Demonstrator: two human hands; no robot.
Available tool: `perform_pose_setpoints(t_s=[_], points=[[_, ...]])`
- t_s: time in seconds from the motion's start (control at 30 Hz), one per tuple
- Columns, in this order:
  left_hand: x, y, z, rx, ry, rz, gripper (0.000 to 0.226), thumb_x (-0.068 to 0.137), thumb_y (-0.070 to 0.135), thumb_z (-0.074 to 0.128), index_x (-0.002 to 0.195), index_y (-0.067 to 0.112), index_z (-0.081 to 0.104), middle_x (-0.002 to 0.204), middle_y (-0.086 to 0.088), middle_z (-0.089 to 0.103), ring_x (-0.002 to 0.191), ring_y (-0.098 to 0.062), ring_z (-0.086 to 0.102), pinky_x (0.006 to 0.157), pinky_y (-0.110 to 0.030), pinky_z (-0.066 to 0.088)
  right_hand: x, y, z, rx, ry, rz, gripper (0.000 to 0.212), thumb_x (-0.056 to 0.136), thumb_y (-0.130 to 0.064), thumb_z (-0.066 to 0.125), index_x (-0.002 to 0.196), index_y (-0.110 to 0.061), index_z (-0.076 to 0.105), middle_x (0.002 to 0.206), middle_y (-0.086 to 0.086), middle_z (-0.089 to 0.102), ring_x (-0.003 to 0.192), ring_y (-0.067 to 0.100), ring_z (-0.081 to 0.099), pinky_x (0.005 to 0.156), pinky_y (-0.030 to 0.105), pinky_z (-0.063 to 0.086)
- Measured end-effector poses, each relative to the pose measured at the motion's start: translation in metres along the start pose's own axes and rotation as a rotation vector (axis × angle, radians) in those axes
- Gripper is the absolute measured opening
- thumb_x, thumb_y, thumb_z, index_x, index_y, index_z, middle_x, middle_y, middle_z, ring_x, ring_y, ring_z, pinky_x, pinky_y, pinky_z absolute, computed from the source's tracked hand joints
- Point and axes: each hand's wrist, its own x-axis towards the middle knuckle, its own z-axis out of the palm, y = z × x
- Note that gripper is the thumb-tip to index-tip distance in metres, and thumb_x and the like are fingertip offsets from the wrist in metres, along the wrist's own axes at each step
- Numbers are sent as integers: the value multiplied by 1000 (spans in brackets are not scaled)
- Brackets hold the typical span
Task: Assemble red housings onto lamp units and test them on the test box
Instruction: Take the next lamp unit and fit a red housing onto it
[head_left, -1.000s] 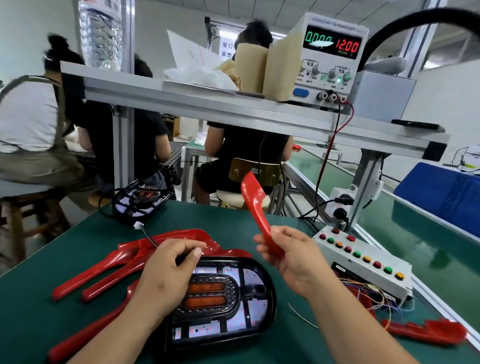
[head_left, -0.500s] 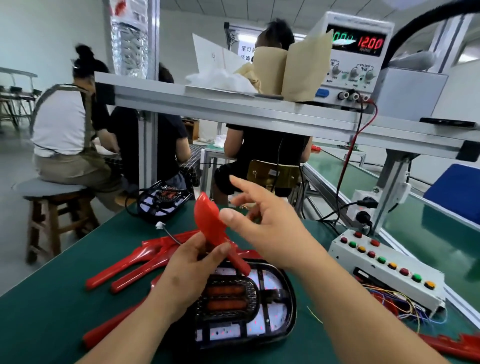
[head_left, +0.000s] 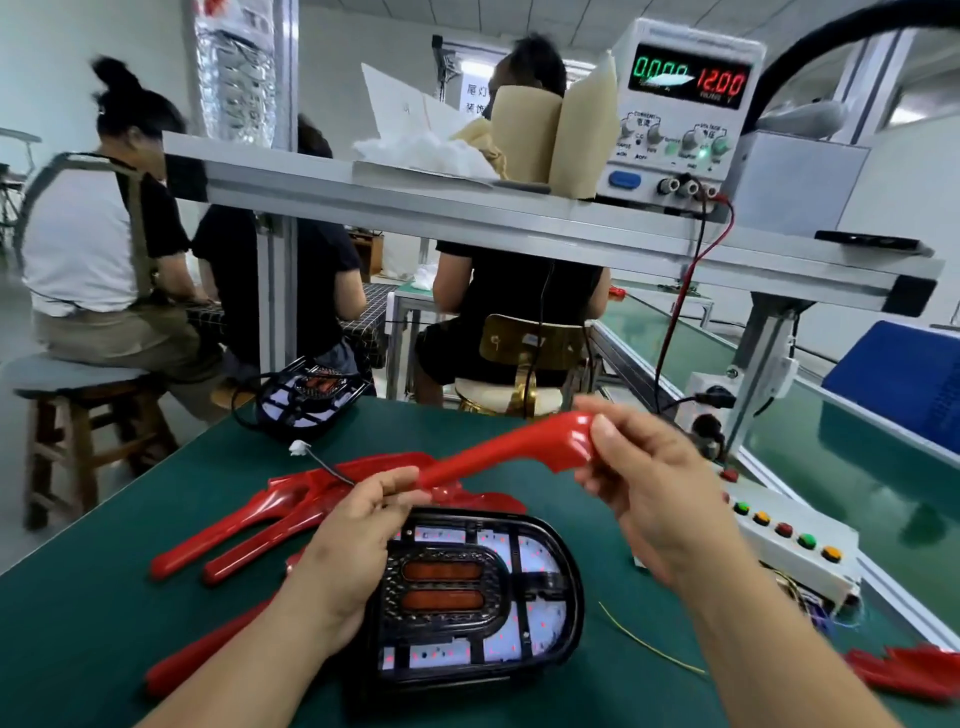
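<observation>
Left hand (head_left: 358, 525) pinching the narrow end, right hand (head_left: 644, 483) with thumb and fingers curled round the broad end: the red housing (head_left: 498, 452) hangs between the 2, just above the lamp unit (head_left: 467, 587) lying flat on the green mat (head_left: 104, 623). Spare red housings (head_left: 249, 519) lie to its left, the test box (head_left: 795, 540) to its right. On the aluminium shelf (head_left: 415, 208) the power supply (head_left: 685, 104) reads 12.00; 3 people sit beyond, backs turned. The held housing is glossy, long, curved, widening rightward.
</observation>
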Motion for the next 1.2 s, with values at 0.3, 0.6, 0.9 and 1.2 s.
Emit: perform_pose_setpoints(t_s=[0.3, 0.6, 0.9, 1.2], points=[[0, -5, 6, 9, 93, 31, 34, 104, 25, 42, 98, 20, 75, 100, 3, 76, 102, -19, 69, 94, -46, 52, -25, 58, -5, 146, 135, 133, 18, 96, -4, 52, 99, -8, 69, 71, 11, 65, 48, 14, 55, 47, 18, 50], [-10, -2, 9, 27, -30, 74, 37, 67, 49, 69, 94, 24, 74, 104, 1, 75, 90, -15, 73, 71, -29, 59, -34, 65, -1, -253, 165, 96, 21, 92, -13, 63, 77, -22, 74, 66, -9, 71, 54, -1, 60, 51, 9, 43], [-14, 0, 12, -44, -33, 101, 32, 67, 18, 75, 96, 6, 71, 93, -4, 75, 76, -16, 73, 56, -25, 57, -32, 73, -8, -416, 203, 13, 33, 82, -18, 74, 62, -44, 73, 78, -18, 72, 74, -5, 63, 70, 11, 44], [-10, -4, 11, -5, -13, 164, 29, 63, 24, 75, 88, 12, 68, 103, 10, 74, 90, 3, 68, 73, -15, 50, -37, 80, -6, -105, -28, 102, 9, 88, -18, 69, 81, -23, 67, 80, -3, 65, 74, 13, 57, 73, 27, 48]])
